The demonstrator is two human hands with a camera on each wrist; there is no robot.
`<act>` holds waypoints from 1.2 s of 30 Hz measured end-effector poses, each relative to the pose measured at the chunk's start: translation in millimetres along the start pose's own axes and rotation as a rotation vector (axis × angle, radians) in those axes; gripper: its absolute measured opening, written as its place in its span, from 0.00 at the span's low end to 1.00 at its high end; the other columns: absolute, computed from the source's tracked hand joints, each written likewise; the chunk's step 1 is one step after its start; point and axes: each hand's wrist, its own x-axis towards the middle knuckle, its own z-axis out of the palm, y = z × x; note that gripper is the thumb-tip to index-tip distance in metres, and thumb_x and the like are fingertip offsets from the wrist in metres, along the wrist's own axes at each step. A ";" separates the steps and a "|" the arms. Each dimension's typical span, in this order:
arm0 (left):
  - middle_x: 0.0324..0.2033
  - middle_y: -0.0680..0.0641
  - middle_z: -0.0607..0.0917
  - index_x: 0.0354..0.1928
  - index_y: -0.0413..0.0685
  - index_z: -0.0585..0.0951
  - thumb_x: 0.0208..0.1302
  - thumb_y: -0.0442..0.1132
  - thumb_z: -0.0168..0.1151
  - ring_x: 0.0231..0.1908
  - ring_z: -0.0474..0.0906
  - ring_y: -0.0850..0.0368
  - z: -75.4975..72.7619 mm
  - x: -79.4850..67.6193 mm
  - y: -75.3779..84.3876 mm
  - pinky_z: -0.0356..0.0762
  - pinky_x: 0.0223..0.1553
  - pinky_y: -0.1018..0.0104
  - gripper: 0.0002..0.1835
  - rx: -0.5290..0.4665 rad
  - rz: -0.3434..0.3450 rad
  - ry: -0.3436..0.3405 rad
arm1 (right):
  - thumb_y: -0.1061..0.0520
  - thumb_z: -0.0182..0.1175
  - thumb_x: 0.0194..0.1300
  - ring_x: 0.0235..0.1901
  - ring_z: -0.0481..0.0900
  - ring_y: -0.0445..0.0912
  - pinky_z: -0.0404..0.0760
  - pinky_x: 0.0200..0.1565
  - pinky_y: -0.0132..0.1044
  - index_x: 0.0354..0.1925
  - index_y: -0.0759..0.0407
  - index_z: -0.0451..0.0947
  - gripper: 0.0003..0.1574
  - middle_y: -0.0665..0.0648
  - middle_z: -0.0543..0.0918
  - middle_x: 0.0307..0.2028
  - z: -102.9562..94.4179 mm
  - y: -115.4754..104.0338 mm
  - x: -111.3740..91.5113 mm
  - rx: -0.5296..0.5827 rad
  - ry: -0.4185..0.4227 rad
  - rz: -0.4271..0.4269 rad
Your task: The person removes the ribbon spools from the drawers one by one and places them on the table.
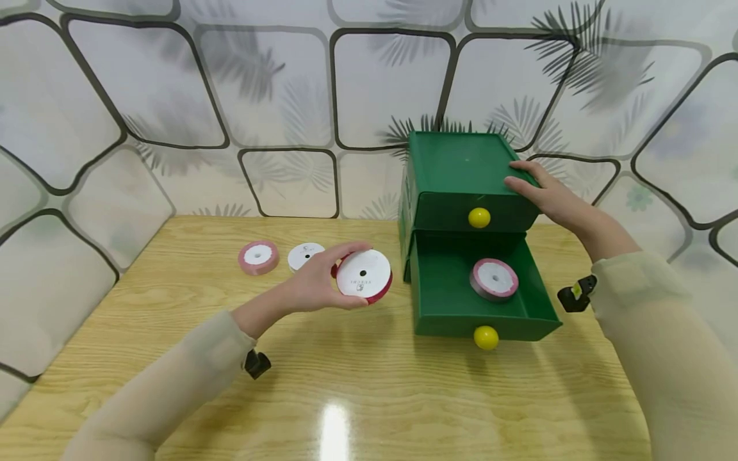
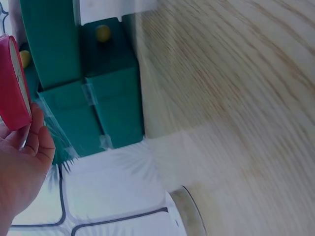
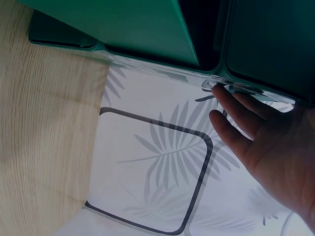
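My left hand (image 1: 314, 282) grips a red ribbon spool (image 1: 364, 272) above the table, thumb below and fingers above, its white printed face toward the head camera. The left wrist view shows the red edge of this spool (image 2: 14, 83) at far left. A green drawer box (image 1: 461, 163) stands to the right; my right hand (image 1: 556, 195) rests on its top right edge. In the right wrist view, several fingers (image 3: 236, 110) extend along the box's side. The lower drawer (image 1: 444, 324) is pulled out, with a pink ribbon roll (image 1: 494, 280) lying inside.
Left of the box, a pink ribbon roll (image 1: 258, 257) and a white-faced spool (image 1: 302, 255), partly behind my left hand, lie on the wooden table (image 1: 230, 410). Yellow knobs (image 1: 486, 337) stick out from both drawers. A leaf-patterned backdrop (image 1: 277, 83) rises behind the table.
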 end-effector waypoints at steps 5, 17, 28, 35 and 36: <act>0.56 0.47 0.78 0.65 0.42 0.72 0.43 0.43 0.81 0.46 0.73 0.53 -3.0 2.0 -10.5 0.77 0.41 0.57 0.44 0.070 0.003 0.036 | 0.36 0.39 0.75 0.68 0.45 0.72 0.50 0.63 0.69 0.77 0.54 0.32 0.47 0.68 0.30 0.74 -0.4 1.4 0.9 0.003 -0.001 0.003; 0.55 0.48 0.78 0.65 0.45 0.73 0.44 0.46 0.81 0.48 0.73 0.51 -7.1 21.6 -45.5 0.76 0.41 0.60 0.44 0.115 -0.110 0.042 | 0.36 0.40 0.75 0.69 0.43 0.71 0.49 0.63 0.68 0.77 0.53 0.33 0.47 0.68 0.31 0.74 0.1 3.4 1.3 -0.006 0.011 -0.003; 0.58 0.43 0.77 0.64 0.43 0.74 0.44 0.51 0.79 0.54 0.73 0.48 -10.1 48.3 -75.2 0.70 0.53 0.54 0.44 0.241 -0.212 0.007 | 0.36 0.40 0.75 0.69 0.43 0.70 0.49 0.63 0.68 0.77 0.54 0.35 0.47 0.68 0.33 0.74 0.6 1.5 0.5 -0.012 0.019 -0.017; 0.63 0.43 0.73 0.67 0.42 0.71 0.45 0.50 0.79 0.60 0.69 0.47 -10.5 58.3 -88.6 0.65 0.59 0.54 0.46 0.252 -0.283 -0.055 | 0.37 0.41 0.75 0.69 0.43 0.70 0.49 0.63 0.68 0.77 0.55 0.35 0.47 0.68 0.33 0.74 1.8 1.7 -0.7 0.005 0.025 -0.018; 0.63 0.43 0.73 0.67 0.42 0.71 0.45 0.50 0.79 0.60 0.68 0.47 -10.2 59.1 -90.0 0.65 0.59 0.54 0.47 0.250 -0.292 -0.062 | 0.37 0.41 0.75 0.69 0.42 0.70 0.49 0.63 0.68 0.77 0.55 0.35 0.47 0.68 0.32 0.74 1.7 1.8 -0.8 0.007 0.025 -0.019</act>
